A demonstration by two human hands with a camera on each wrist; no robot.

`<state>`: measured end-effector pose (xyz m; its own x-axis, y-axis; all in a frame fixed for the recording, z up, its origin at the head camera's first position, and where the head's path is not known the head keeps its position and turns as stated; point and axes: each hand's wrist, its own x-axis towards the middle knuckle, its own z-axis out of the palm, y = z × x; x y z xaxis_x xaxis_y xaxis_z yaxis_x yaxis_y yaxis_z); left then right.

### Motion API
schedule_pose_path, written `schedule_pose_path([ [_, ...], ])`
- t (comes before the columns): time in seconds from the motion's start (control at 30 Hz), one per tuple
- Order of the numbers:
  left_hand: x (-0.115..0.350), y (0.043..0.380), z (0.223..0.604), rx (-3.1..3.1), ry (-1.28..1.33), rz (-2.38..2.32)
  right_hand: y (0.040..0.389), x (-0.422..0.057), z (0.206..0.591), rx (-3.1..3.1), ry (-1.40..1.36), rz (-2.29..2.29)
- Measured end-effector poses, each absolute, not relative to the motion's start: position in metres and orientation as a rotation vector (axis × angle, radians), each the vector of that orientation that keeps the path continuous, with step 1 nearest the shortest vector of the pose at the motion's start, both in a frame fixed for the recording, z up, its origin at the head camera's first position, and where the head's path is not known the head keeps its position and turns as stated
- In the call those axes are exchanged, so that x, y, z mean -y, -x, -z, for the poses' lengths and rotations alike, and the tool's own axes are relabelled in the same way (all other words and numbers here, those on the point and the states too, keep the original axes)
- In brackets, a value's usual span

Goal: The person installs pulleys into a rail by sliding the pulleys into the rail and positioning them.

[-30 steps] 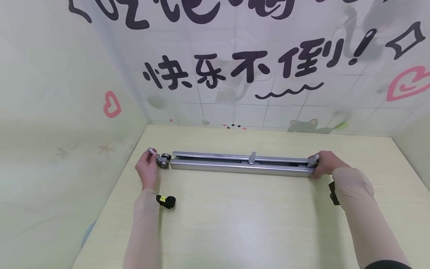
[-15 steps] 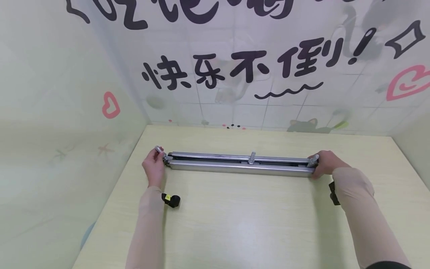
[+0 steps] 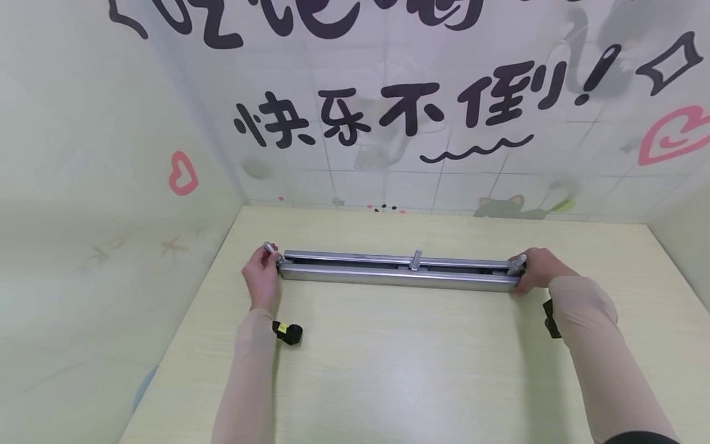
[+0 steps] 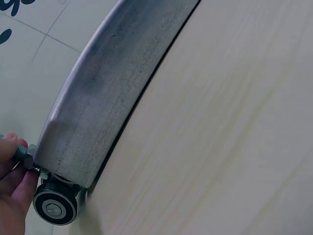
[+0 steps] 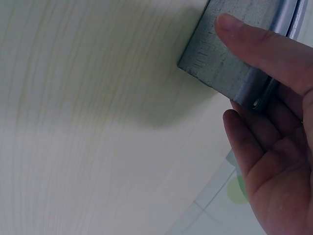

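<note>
A long metal channel rail (image 3: 399,277) lies on the table with its slot facing up. At its left end my left hand (image 3: 262,279) pinches the upright bolt (image 3: 270,247) of a roller trolley (image 4: 55,207). In the left wrist view one black-rimmed wheel of that trolley shows just outside the rail's end; the rest is hidden by the rail. My right hand (image 3: 545,269) grips the rail's right end, its thumb along the side wall in the right wrist view. Two more bolts stand up from the slot, a middle bolt (image 3: 416,260) and a right bolt (image 3: 517,265) beside my right hand.
The pale wood-grain table (image 3: 399,357) extends in front of the rail. Behind it rises a printed back wall (image 3: 388,185) with lettering, and a side wall (image 3: 111,246) borders the table's left edge.
My left hand has moved right with the trolley, from apart from the rail up to its left end. The wheels visible earlier in the head view are now hidden. The right hand stays put.
</note>
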<state>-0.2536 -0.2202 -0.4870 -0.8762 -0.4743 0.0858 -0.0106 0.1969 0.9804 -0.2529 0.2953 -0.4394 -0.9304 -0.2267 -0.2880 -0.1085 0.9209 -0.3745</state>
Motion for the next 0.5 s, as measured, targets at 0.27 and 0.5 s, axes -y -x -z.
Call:
schedule_pose_path([
  [0.27,0.2180,0.2533,0.4864,2.130,-0.436,1.726,0.2524,-0.2936,0.4387,-2.744,0.266,0.534],
  [0.5,0.2176,0.2526,0.4857,2.154,-0.411,1.732,0.2526,-0.2952,0.4388,-2.745,0.262,0.518],
])
